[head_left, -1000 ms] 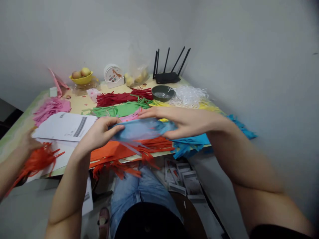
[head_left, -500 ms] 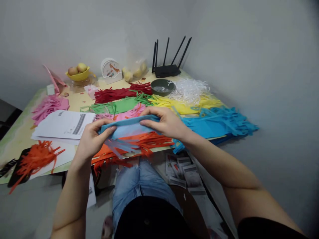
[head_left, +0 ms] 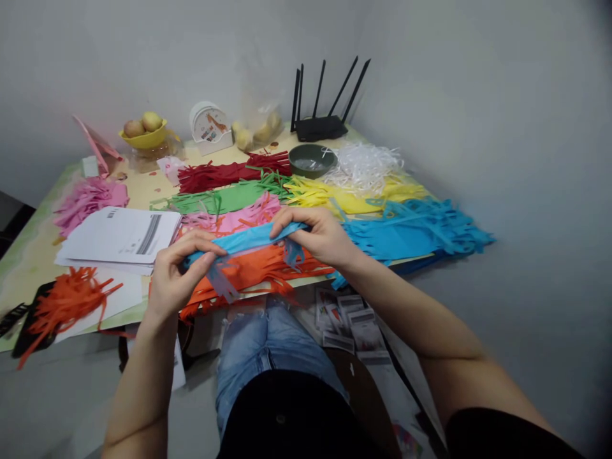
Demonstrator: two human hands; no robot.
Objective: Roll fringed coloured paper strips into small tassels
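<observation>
I see my left hand (head_left: pixel 174 280) and right hand (head_left: pixel 320 236) pinching the two ends of a folded blue paper strip (head_left: pixel 246 240), held just above the near edge of the table (head_left: pixel 29 255). Directly under the grip lies orange fringed paper (head_left: pixel 253 271); beyond it run pink, green, red and yellow fringes, and blue paper (head_left: pixel 411 229) to its right. White sheets (head_left: pixel 119 236) lie left of it. The table sits in a grey-walled corner with a router (head_left: pixel 320 127) far behind. I cannot tell how many layers the strip has; its hanging fringe is blurred.
</observation>
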